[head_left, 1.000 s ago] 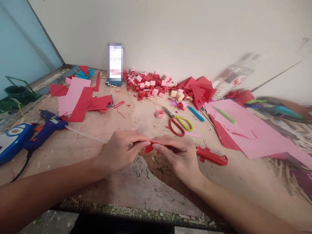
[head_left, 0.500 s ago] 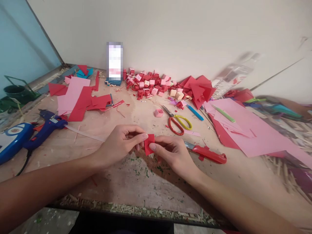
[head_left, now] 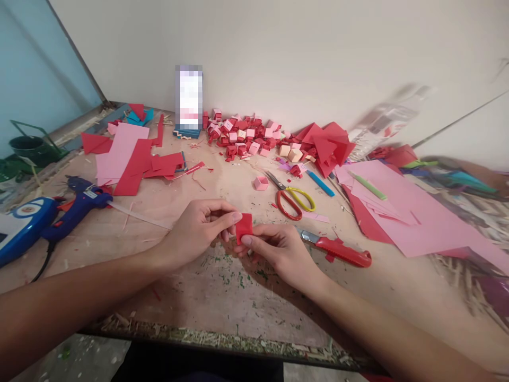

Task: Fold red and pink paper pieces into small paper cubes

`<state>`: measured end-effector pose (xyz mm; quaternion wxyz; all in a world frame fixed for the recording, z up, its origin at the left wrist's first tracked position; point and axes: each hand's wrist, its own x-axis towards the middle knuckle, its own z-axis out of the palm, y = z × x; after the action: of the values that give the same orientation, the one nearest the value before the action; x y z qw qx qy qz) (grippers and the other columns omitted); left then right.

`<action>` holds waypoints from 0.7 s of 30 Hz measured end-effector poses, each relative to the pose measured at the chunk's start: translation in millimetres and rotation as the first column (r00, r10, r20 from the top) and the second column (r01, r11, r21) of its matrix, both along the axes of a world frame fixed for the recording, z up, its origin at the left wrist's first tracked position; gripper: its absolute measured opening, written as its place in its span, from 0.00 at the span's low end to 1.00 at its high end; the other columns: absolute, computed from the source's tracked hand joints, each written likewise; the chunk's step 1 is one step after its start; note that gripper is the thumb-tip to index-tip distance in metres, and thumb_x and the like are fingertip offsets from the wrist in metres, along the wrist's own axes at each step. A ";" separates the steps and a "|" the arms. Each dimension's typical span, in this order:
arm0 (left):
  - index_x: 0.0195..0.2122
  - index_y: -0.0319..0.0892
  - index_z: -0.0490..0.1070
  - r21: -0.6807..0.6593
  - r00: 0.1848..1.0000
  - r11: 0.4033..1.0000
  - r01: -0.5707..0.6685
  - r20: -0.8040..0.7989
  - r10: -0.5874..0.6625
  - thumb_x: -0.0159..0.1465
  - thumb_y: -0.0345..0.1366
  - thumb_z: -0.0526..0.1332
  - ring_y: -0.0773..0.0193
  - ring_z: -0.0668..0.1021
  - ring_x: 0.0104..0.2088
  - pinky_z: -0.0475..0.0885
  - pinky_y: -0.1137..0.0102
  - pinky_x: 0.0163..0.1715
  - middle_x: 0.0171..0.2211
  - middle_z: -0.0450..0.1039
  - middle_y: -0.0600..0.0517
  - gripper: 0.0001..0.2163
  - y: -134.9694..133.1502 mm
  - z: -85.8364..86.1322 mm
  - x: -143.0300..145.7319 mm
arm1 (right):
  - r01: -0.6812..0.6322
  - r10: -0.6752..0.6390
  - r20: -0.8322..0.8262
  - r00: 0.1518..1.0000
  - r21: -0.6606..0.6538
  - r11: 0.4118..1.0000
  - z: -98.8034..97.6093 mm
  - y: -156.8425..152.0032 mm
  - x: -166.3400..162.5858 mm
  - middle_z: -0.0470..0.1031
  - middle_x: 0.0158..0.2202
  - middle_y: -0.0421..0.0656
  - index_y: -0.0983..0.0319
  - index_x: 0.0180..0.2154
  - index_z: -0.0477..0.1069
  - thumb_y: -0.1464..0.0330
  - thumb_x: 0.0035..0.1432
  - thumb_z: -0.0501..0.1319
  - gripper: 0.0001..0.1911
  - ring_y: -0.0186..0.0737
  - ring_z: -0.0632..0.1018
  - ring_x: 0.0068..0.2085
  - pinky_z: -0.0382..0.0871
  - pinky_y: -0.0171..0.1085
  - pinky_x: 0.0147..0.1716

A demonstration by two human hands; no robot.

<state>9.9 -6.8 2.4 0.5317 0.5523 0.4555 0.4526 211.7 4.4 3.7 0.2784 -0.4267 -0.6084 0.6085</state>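
Well — red paper between the fingers

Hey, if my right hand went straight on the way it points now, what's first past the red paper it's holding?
Probably your left hand, just beyond the red paper, though depth is hard to judge from this one view.

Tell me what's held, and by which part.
Red paper: the left hand holds its upper left edge, the right hand its lower end.
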 end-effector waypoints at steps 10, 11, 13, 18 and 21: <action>0.28 0.39 0.77 -0.121 0.989 0.982 0.148 0.024 -0.146 0.64 0.35 0.66 0.72 0.74 0.23 0.70 0.76 0.26 0.24 0.76 0.55 0.08 -0.4 -3.5 3.7 | 0.018 -0.019 -0.045 0.999 -0.030 0.999 -0.4 1.7 1.3 0.85 0.29 0.46 0.62 0.35 0.86 0.57 0.59 0.72 0.14 0.39 0.83 0.30 0.74 0.34 0.29; 0.27 0.39 0.77 -0.116 0.989 0.983 0.145 0.025 -0.143 0.64 0.34 0.66 0.72 0.74 0.23 0.70 0.76 0.26 0.24 0.76 0.55 0.08 -0.6 -3.6 4.2 | 0.012 -0.014 -0.044 0.999 -0.034 0.999 0.2 1.6 1.1 0.85 0.29 0.46 0.62 0.35 0.86 0.58 0.59 0.72 0.14 0.39 0.83 0.31 0.74 0.34 0.30; 0.27 0.39 0.76 -0.108 0.990 0.985 0.138 0.027 -0.136 0.63 0.34 0.66 0.72 0.74 0.23 0.71 0.76 0.26 0.24 0.76 0.55 0.08 -0.3 -4.3 4.7 | 0.006 -0.007 -0.045 0.999 -0.027 1.000 1.1 1.5 0.9 0.85 0.29 0.46 0.62 0.35 0.86 0.59 0.59 0.72 0.13 0.39 0.83 0.31 0.74 0.34 0.29; 0.28 0.38 0.77 -0.095 0.992 0.988 0.122 0.024 -0.121 0.62 0.34 0.67 0.72 0.73 0.23 0.69 0.77 0.25 0.23 0.75 0.56 0.07 2.3 -8.9 4.2 | 0.030 -0.028 -0.039 0.999 0.059 0.998 -0.8 2.4 2.1 0.84 0.28 0.44 0.61 0.36 0.86 0.62 0.60 0.71 0.10 0.35 0.80 0.28 0.71 0.31 0.27; 0.28 0.38 0.77 -0.082 0.991 0.988 0.134 0.027 -0.132 0.62 0.33 0.68 0.72 0.74 0.23 0.69 0.77 0.25 0.23 0.75 0.56 0.07 2.5 -10.1 4.0 | 0.031 -0.026 -0.046 0.999 0.108 0.994 -3.1 2.3 3.2 0.83 0.28 0.43 0.61 0.35 0.87 0.62 0.62 0.70 0.10 0.35 0.78 0.28 0.71 0.32 0.27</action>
<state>13.9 -4.3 -7.7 0.5881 0.5539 0.4305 0.4025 214.8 6.7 0.6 0.3234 -0.4056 -0.6282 0.5798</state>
